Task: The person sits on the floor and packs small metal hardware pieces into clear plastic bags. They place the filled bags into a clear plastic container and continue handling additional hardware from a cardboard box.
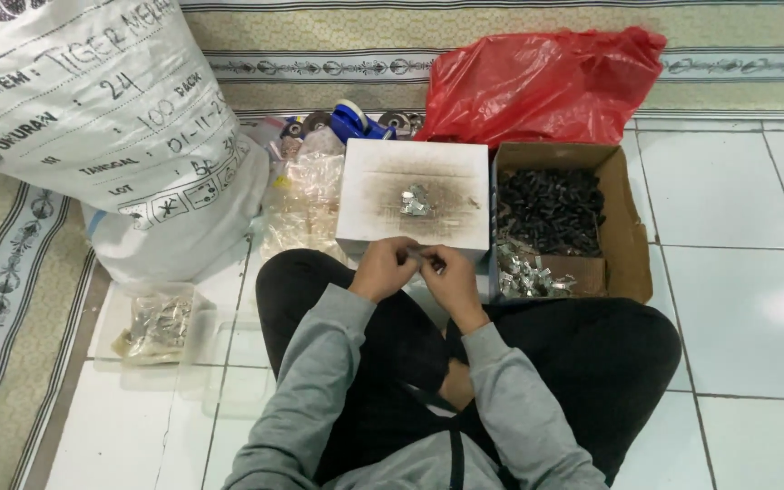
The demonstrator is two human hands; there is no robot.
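My left hand (383, 269) and my right hand (451, 279) meet over my crossed legs, fingers pinched together on a small metal clip (426, 258) held between them. Just beyond them stands a white block (374, 195) with a dark smudged top, and a little pile of shiny metal clips (415, 201) lies on it. To the right, an open cardboard box (626, 236) holds a heap of small black parts (551, 209) and more metal clips (528, 275).
A big white woven sack (111, 127) leans at the left, a red plastic bag (542, 82) lies behind the box. Clear bags of small parts (306, 200), a clear tray with parts (158, 324), a blue tape dispenser (356, 118). White floor tiles, patterned mat.
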